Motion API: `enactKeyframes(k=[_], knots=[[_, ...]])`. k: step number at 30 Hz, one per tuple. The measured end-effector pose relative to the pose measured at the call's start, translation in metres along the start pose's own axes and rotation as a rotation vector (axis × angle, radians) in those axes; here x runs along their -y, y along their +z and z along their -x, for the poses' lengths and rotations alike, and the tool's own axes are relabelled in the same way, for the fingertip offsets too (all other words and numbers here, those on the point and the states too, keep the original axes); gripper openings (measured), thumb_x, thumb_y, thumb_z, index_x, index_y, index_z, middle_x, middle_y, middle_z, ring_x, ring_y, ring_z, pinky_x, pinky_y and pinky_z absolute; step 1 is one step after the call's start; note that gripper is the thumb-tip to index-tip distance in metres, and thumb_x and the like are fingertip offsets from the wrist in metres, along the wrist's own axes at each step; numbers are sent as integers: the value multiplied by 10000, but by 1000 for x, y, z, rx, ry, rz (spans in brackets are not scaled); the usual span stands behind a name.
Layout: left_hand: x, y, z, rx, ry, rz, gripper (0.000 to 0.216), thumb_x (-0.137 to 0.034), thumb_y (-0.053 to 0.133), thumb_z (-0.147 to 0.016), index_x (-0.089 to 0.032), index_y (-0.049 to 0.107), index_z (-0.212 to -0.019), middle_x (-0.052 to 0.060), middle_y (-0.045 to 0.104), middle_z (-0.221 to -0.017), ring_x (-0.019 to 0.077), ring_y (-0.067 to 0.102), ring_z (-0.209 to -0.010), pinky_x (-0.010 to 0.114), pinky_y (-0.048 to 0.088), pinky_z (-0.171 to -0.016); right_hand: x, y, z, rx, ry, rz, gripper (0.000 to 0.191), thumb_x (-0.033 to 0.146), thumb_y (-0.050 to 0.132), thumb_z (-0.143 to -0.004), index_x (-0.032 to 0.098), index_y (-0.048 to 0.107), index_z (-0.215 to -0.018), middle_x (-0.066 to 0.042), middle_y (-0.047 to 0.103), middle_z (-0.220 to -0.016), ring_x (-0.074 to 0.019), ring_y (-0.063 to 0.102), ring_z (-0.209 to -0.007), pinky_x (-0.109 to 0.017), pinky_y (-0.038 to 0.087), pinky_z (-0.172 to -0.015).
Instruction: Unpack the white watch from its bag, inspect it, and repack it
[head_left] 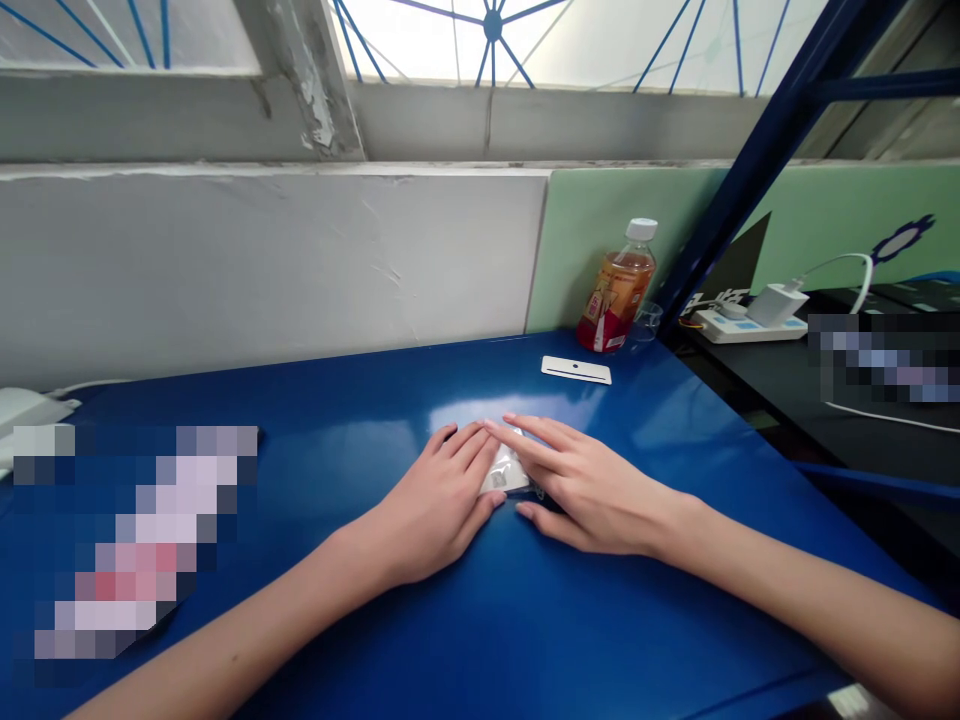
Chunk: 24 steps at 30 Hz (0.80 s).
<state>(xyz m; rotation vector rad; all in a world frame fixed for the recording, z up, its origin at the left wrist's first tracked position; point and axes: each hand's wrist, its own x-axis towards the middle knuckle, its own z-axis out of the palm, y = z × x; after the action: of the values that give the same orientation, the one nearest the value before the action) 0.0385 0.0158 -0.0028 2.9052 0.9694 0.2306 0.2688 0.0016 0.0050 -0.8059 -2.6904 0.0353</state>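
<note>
Both of my hands lie flat on a glossy blue table (315,620), fingertips meeting over a small white packet (501,476) with a printed code on it. My left hand (435,505) rests palm down, its fingers stretched out and touching the packet's left side. The fingers of my right hand (581,485) are spread flat across the packet's top and right side. Most of the packet is hidden under the fingers.
A flat white card with a dark slot (576,370) lies farther back on the table. A capped bottle of amber drink (618,288) stands at the back right by a green panel. A white power strip with a charger (750,318) sits on the dark desk to the right.
</note>
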Motion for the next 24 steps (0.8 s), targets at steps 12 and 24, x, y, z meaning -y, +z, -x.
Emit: enactKeyframes(k=[12,24], knots=[[-1,-2,2,-15,-40,67,521,-377,357,-1030,-103,366,-1473,186,430,-1514,316,377,-1417,520,301,-1147,-8,3,5,-70,178,-94,405,289,444,-988,79,602,-1297,-177,647,-1308,-321,539,-1294,-516,474,-1062],[4,-7,5,-40,25,210,510,-347,324,-1056,-135,266,-1516,154,377,-1552,263,327,-1445,461,336,-1160,-40,-5,14,-169,73,-155,360,131,435,-976,176,612,-1287,-140,661,-1272,-241,618,-1169,-426,531,-963]])
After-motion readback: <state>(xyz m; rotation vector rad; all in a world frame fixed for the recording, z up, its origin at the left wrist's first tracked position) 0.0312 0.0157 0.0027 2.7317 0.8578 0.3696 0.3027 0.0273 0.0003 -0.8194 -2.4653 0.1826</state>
